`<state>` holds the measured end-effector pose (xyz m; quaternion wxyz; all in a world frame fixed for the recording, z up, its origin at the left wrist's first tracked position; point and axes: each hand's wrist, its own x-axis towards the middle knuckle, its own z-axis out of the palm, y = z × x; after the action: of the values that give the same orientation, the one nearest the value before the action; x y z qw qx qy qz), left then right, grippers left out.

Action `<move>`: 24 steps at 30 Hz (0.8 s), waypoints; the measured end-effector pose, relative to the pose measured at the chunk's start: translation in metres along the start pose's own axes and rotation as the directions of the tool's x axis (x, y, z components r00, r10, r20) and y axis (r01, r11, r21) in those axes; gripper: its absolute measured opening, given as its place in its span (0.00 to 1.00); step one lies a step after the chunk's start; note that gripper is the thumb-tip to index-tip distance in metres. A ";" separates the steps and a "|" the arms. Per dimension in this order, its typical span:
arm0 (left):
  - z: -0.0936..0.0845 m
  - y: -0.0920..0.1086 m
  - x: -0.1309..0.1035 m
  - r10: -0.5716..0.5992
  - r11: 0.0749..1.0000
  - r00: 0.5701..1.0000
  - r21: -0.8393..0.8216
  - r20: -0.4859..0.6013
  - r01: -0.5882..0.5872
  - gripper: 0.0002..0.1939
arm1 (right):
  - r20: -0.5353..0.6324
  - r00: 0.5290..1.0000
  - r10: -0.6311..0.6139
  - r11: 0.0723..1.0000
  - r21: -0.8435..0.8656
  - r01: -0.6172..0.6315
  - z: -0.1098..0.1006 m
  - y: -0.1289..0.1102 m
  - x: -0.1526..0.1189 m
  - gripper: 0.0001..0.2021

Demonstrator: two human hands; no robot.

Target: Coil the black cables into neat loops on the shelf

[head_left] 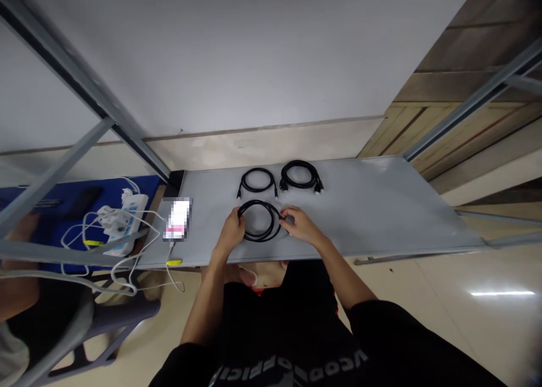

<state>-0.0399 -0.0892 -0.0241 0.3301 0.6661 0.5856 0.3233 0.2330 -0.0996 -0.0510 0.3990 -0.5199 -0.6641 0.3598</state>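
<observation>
Both hands holding a cable coil (pixel 259 220) on the shelf (pixel 381 206).
Left hand (pixel 232 229) and right hand (pixel 300 223) are pinching opposite sides, keeping the loops from springing apart.

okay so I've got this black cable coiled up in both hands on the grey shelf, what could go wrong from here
1. The coiled cable is pinched only at its sides by the left hand and right hand; if either lets go, the loops may spring open.
2. It lies near the shelf front edge, so it could slide off onto the floor.
3. The phone sits close beside the left hand with its white charging lead hanging off the edge; an elbow could snag it.
</observation>
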 end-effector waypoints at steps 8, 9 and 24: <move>0.003 0.014 -0.009 0.069 0.940 0.982 -0.342 0.178 -0.004 0.23 | 0.102 0.974 0.200 0.843 0.489 -0.225 0.023 -0.015 0.004 0.26; 0.000 0.017 -0.010 0.063 0.922 0.978 -0.387 0.197 0.019 0.26 | 0.119 0.967 0.223 0.811 0.528 -0.252 0.023 -0.018 0.004 0.28; -0.019 0.027 -0.006 -0.003 0.926 0.969 -0.366 0.248 0.096 0.25 | 0.182 0.941 0.285 0.689 0.644 -0.333 0.004 -0.043 0.011 0.33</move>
<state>-0.0404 -0.0964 0.0088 0.5284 0.6102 0.4849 0.3367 0.2107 -0.0979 -0.0120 0.4693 -0.4346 -0.4073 0.6519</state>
